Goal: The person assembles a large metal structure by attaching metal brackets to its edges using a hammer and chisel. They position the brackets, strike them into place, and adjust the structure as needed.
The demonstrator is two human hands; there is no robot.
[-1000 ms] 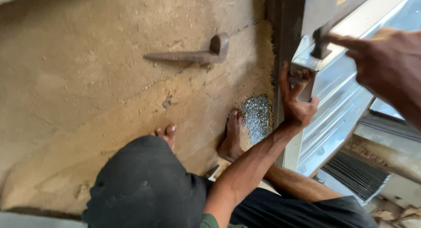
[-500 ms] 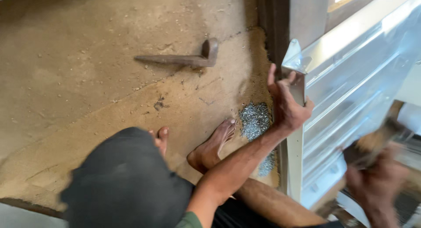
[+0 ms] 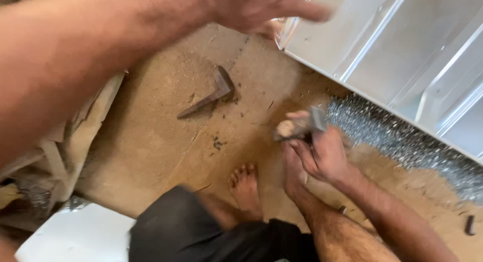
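Your left hand [image 3: 271, 8], blurred at top centre, grip unreadable, touches the metal sheet [image 3: 402, 55]; your right hand [image 3: 324, 154] clamps one hammer [image 3: 302, 126] mid-frame above two bare feet [image 3: 246, 184]

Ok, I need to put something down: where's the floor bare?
Widest bare patch: the sandy floor between the iron wedge, the feet and the debris at left. A narrower strip runs between wedge and metal panel. Crowded: under the panel's edge, with the silvery pile and the right hand gripping a small tool.
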